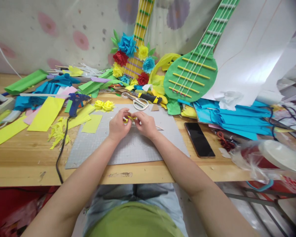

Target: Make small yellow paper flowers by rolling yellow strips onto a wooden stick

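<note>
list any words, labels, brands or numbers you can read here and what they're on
None can be read.
Cutting mat: only a faint grid, no legible numbers.
Phone: screen dark, nothing on it.
Blue glue gun and yellow-and-black utility knife: any marking is too small to tell.
The hands, left hand and right hand, hold a yellow paper piece with no print.

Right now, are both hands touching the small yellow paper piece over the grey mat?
Touching. The head view shows the left hand and right hand pinching the yellow paper piece between their fingertips, above the grey cutting mat.
</note>
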`<state>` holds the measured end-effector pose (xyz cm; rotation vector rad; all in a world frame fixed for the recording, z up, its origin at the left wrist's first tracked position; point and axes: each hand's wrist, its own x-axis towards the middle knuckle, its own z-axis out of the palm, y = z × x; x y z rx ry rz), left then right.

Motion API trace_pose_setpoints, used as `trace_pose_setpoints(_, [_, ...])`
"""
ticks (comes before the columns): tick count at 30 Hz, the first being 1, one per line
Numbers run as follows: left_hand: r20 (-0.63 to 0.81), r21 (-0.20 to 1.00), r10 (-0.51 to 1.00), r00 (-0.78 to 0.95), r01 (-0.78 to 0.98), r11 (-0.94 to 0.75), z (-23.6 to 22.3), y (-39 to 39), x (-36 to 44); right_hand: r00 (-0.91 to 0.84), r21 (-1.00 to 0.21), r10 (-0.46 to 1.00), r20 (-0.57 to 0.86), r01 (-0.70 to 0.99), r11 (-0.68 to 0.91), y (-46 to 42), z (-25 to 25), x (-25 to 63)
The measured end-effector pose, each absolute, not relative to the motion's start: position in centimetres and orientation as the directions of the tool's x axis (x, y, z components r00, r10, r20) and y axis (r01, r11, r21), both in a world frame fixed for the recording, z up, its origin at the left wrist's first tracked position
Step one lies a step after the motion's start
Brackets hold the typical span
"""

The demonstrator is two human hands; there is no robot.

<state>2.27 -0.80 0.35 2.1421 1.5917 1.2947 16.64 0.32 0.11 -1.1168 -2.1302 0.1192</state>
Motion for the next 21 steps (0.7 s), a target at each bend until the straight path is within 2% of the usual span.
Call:
trace_pose_setpoints(7, [0.534,0.616,0.845,0.029,0.672,-0.412,0.5,-0.89,2.15,-0.393,-0.416,0.747,0.536,0.647,0.639,0.37,0.05,16.64])
trace_pose_setpoints(16, [0.548,0.683,0.835,0.043,0.554,-0.476,0.23,-0.66,2.25,-0.35,-0.457,0.741,0.572,0.614,0.643,0.49,-0.03,16.59])
trace_pose_setpoints(21, [0.585,0.678,0.811,0.031,0.53,-0.509,-0.18,-0.32,2.14,-0.344,-0.486,0.747,0.569,0.592,0.643,0.56,0.03,16.59])
